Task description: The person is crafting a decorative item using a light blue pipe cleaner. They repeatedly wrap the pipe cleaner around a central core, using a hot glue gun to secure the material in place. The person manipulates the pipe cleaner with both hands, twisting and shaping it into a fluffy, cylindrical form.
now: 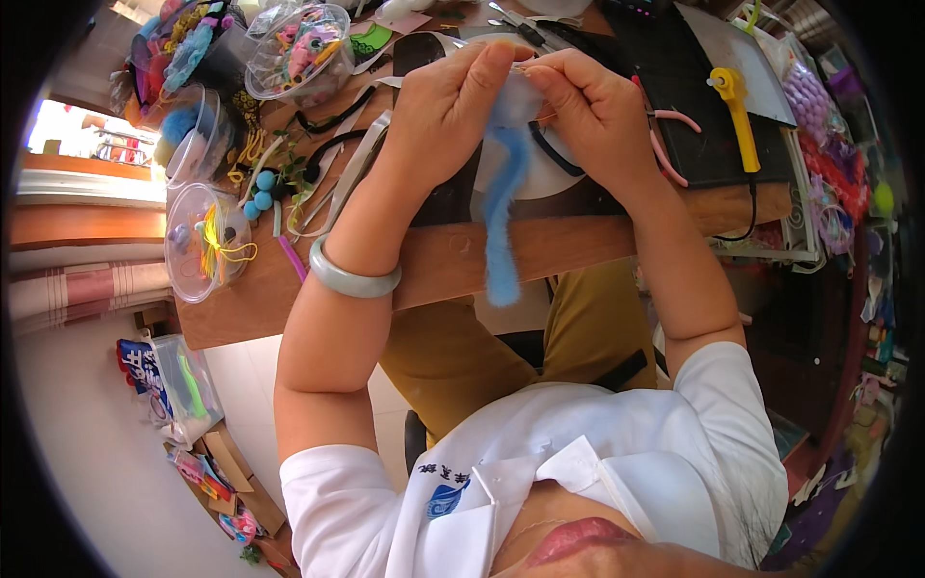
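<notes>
Both hands are raised close together over the far part of the wooden table (448, 253). My left hand (462, 108) grips the upper left side of a pale blue, gauzy piece (517, 101), its thumb and fingertips bent at the top. The thumb and forefinger of my right hand (589, 108) pinch at the upper right of that piece, where a thin strand shows. From below the piece a fluffy blue strip (504, 217) hangs down past the table's front edge. Behind the strip lies a white round plate or disc (484, 180), with a dark band at its right. The fingertips partly hide what they pinch.
Pink-handled pliers (668, 152) and a yellow hot glue gun (738, 119) lie at the right. At the left are ribbons (358, 173), blue pompoms (264, 191) and clear plastic tubs of craft pieces (300, 54). Tweezers and dark-handled tools (527, 29) lie beyond the hands.
</notes>
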`<control>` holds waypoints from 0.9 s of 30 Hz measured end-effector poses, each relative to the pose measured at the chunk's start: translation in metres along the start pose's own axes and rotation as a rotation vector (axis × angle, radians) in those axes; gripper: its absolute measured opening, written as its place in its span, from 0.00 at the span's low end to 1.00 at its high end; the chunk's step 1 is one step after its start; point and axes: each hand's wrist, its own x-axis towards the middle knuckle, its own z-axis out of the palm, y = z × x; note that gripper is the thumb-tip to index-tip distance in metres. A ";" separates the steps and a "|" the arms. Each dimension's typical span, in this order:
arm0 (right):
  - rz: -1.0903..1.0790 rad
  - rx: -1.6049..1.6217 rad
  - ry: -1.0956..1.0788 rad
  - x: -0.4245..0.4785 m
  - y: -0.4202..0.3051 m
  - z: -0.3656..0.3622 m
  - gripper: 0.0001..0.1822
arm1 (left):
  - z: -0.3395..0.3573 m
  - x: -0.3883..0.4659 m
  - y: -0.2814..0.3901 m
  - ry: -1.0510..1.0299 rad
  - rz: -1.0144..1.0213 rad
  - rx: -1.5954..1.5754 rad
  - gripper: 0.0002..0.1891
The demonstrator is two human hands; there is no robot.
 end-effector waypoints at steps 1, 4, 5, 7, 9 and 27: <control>0.029 0.047 0.006 0.001 0.000 0.000 0.10 | 0.000 0.000 0.000 -0.017 -0.056 0.000 0.23; 0.104 0.064 -0.032 0.001 -0.009 -0.002 0.11 | -0.003 0.001 0.006 -0.063 -0.327 -0.044 0.26; 0.111 0.094 -0.031 0.001 -0.008 -0.002 0.11 | -0.003 0.001 0.006 -0.067 -0.312 -0.046 0.26; 0.120 0.157 -0.037 0.002 -0.006 -0.001 0.12 | -0.005 0.001 0.007 -0.066 -0.279 -0.045 0.27; 0.190 0.161 -0.069 0.002 -0.007 -0.003 0.12 | -0.002 0.005 -0.008 0.015 -0.128 -0.034 0.26; -0.918 -0.933 0.098 -0.016 -0.006 -0.008 0.18 | -0.003 0.001 0.002 -0.010 -0.467 -0.448 0.22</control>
